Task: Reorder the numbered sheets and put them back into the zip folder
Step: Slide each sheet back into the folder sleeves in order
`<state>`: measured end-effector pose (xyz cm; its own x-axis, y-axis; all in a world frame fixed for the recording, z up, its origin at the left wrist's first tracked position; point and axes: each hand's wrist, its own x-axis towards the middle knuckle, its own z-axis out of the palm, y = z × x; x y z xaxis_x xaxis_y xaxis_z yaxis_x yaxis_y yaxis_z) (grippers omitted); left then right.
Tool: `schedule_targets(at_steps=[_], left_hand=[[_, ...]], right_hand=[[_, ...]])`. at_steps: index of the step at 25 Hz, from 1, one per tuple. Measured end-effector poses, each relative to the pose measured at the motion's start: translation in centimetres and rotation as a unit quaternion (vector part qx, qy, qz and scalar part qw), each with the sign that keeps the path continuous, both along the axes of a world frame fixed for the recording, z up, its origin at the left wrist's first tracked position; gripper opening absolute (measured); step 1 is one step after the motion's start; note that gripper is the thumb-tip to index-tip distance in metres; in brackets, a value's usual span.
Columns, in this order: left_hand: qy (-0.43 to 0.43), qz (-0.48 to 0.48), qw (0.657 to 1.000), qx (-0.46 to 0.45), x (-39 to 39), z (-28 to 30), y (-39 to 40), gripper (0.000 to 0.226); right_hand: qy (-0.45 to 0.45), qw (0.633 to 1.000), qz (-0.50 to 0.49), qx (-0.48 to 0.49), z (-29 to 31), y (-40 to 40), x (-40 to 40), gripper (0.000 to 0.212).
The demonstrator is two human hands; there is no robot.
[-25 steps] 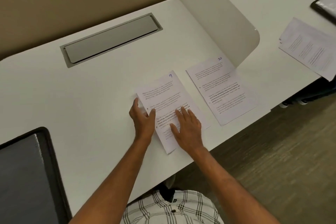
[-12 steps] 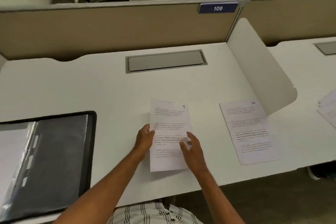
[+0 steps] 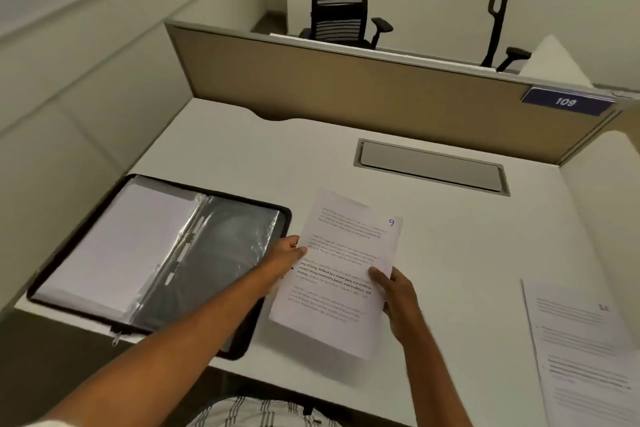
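- Sheet marked 9 point(image 3: 349, 267) held above the counter point(image 3: 450, 253), just right of the zip folder point(image 3: 156, 253).
- Left hand point(image 3: 285, 258) grips its left edge; right hand point(image 3: 394, 295) grips its right edge.
- Zip folder lies open, clear sleeves showing.
- Sheet marked 10 point(image 3: 581, 350) lies flat, well right of the folder.

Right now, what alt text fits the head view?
Two hands, left hand and right hand, hold a sheet marked 9 above a white desk. An open zip folder lies to its left, another sheet to its right.
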<state>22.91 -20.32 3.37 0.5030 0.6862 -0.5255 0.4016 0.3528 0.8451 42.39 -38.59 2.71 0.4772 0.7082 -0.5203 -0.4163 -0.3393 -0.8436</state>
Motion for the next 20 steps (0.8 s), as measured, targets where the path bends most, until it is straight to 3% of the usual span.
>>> schedule_targets(at_steps=[4, 13, 15, 16, 18, 20], left_hand=[[-0.015, 0.025, 1.0, -0.009, -5.2, 0.6, 4.9, 0.018], [0.001, -0.011, 1.0, 0.017, -13.8, -0.3, 14.8, 0.019], [0.044, -0.024, 0.994, 0.099, -14.6, -1.2, 17.0, 0.021], [0.09, -0.037, 0.978, 0.183, -15.1, -2.0, 18.3, 0.022], [0.178, -0.096, 0.915, 0.35, -15.9, -3.9, 20.7, 0.029], [0.242, -0.183, 0.856, 0.419, -16.3, -5.8, 22.5, 0.044]], right_hand=[[-0.038, 0.996, 0.086, -0.001, 1.2, 5.4, -4.0, 0.028], [-0.12, 0.977, 0.163, -0.061, -1.8, 16.5, -11.7, 0.033], [-0.129, 0.981, 0.131, -0.062, -2.6, 18.1, -12.9, 0.031], [-0.131, 0.984, 0.101, -0.06, -2.9, 18.8, -13.4, 0.031], [-0.131, 0.99, 0.024, -0.05, -3.4, 19.8, -14.2, 0.033], [-0.129, 0.989, -0.058, -0.044, -3.8, 20.6, -15.0, 0.035]])
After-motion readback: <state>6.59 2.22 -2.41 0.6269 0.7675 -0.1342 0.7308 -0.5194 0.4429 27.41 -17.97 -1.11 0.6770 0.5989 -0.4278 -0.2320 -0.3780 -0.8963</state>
